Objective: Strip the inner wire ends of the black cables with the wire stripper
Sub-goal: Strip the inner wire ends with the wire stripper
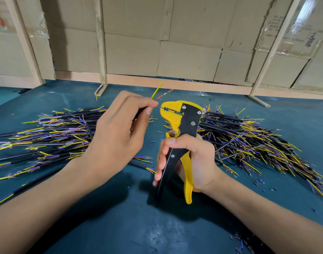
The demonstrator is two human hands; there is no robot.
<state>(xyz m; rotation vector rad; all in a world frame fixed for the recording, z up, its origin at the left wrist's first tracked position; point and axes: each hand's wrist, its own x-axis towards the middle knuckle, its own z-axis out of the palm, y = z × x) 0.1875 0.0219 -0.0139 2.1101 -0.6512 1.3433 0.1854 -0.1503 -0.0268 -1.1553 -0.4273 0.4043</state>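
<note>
My left hand [118,129] pinches a black cable between thumb and fingers; most of the cable is hidden under the hand. Its yellow inner wire [156,90] and a reddish wire [164,94] stick up and away, while a thin blue wire [161,107] runs into the jaws of the wire stripper [182,123]. The stripper is yellow and black and stands upright. My right hand [190,158] grips its two handles, thumb across the top.
Piles of black cables with yellow, blue and purple wire ends lie on the teal table, one on the left [47,136] and one on the right [257,143]. Small insulation bits [259,183] are scattered about. Cardboard boxes [184,52] behind a wooden frame close the far edge.
</note>
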